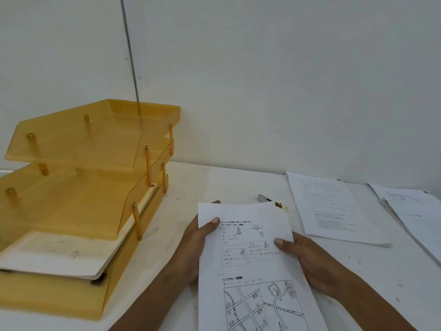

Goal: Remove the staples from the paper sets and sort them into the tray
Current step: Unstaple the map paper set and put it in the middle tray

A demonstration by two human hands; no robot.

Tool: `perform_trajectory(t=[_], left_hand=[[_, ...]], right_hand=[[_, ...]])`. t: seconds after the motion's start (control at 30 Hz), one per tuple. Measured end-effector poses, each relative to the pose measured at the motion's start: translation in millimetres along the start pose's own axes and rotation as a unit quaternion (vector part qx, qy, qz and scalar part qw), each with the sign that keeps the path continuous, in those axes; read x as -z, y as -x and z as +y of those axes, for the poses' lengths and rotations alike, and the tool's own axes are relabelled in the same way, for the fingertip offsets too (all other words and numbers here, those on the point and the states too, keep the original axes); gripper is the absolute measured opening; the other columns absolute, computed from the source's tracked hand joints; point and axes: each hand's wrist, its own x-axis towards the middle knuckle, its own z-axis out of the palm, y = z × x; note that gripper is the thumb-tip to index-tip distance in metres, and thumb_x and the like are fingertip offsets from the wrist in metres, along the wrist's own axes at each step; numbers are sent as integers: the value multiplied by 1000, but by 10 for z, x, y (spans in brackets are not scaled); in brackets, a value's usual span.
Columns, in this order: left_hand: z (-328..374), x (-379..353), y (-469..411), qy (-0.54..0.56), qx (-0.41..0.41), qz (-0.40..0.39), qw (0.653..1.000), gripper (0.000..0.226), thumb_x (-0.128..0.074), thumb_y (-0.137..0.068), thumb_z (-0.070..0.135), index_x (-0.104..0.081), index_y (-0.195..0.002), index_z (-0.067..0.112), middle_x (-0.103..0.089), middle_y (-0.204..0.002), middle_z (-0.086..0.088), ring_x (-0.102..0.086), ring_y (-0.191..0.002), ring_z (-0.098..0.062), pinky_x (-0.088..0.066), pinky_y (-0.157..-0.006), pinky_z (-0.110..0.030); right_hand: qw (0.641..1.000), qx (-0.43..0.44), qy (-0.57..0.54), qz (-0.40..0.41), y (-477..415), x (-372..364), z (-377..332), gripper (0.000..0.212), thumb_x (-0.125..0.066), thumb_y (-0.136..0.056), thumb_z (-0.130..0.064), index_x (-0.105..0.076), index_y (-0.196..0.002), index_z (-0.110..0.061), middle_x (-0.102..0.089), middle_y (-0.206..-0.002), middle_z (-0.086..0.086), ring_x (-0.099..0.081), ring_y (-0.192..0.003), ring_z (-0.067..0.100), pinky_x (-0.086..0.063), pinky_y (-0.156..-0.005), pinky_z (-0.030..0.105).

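A printed paper set (253,266) with boxes of text and a street map is held upright over the table, between both hands. My left hand (198,244) grips its left edge, thumb on the front. My right hand (307,256) grips its right edge, thumb on the page. A rusty brown mark (278,205) sits at the sheet's top right corner. An amber three-tier tray (78,211) stands at the left; its bottom tier holds a pile of sheets (62,254). A grey metal tool (263,198) lies on the table behind the paper.
Two more paper sets lie on the white table at the right: one (331,209) near the middle, another (415,211) at the right edge. A white wall (262,80) stands close behind the table and tray.
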Motion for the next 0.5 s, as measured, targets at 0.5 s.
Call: perform_trajectory(t=[0.5], left_hand=[[-149,-9,-32,-60,-36,-14,997,40,-55,-104,19,-55,-137,41,-74,-124,-7,-72,-112,-30,-59,-95,-51]], right_hand=[[770,382,499,114,-406,-652,-324,38,-56,-101,-23,-56,-138,-26,-55,-144,-2,-39,-142,16,-30,-120,37]])
